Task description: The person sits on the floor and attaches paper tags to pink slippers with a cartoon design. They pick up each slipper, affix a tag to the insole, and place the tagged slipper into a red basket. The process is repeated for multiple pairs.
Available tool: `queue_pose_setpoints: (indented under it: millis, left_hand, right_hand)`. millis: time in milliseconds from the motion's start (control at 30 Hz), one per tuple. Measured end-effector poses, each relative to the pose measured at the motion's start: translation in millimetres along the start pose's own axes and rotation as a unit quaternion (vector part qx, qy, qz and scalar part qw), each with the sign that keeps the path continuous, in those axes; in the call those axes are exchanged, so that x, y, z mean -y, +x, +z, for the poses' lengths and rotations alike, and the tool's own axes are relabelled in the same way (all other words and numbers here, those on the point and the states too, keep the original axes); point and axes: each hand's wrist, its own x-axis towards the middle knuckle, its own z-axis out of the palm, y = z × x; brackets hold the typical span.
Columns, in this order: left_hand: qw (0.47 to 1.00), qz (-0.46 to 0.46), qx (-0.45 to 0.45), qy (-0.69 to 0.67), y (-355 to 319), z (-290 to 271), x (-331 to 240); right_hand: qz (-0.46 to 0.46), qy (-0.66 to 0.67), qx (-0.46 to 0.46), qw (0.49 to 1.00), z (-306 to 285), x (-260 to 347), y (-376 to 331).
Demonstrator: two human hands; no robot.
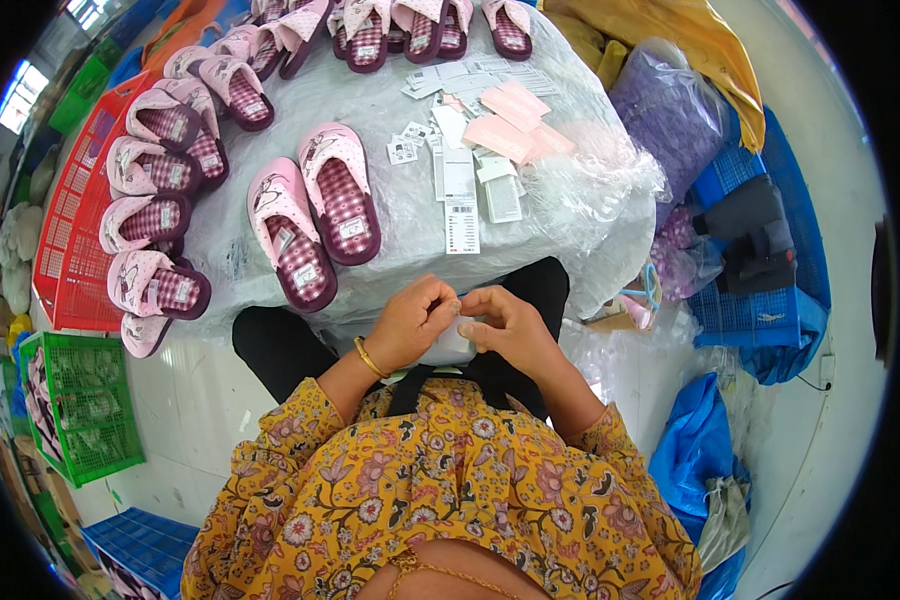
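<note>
My left hand (412, 322) and my right hand (508, 326) meet above my lap, at the near edge of the plastic-covered table. Fingers and thumbs are pinched together on both; whatever is between the fingertips is too small to tell. Below them shows a whitish, translucent piece (452, 347), partly hidden by the hands. On the table, ahead and to the left, lies a pair of pink slippers with checked insoles, the left slipper (288, 235) and the right slipper (340, 192). A white label strip (460, 205) points toward me, beside pink cards (505, 137) and several small paper tags (405, 147).
More pink slippers (155, 222) line the table's left and far edges. A red crate (65, 235) and a green crate (88, 405) stand at left. On the right are a blue basket (805, 255) with dark items, a purple bundle (668, 105) in clear plastic and a blue sack (692, 435).
</note>
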Motion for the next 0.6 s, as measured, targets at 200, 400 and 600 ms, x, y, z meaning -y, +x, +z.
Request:
queue_pose_setpoints:
  millis: [200, 400, 600]
  left_hand:
    - [0.999, 0.017, 0.015, 0.044, 12.9, 0.1, -5.5]
    - [0.987, -0.010, -0.137, 0.083, 68.8, -22.6, -8.5]
    - [0.935, -0.005, -0.190, 0.298, 151.6, -52.3, 24.2]
  right_hand:
    - [-0.079, -0.006, -0.035, 0.996, -4.2, -26.5, 15.5]
    - [-0.249, -0.209, -0.134, 0.936, -19.8, -19.0, 13.2]
    - [-0.147, -0.071, -0.072, 0.984, -14.3, -20.6, 15.7]
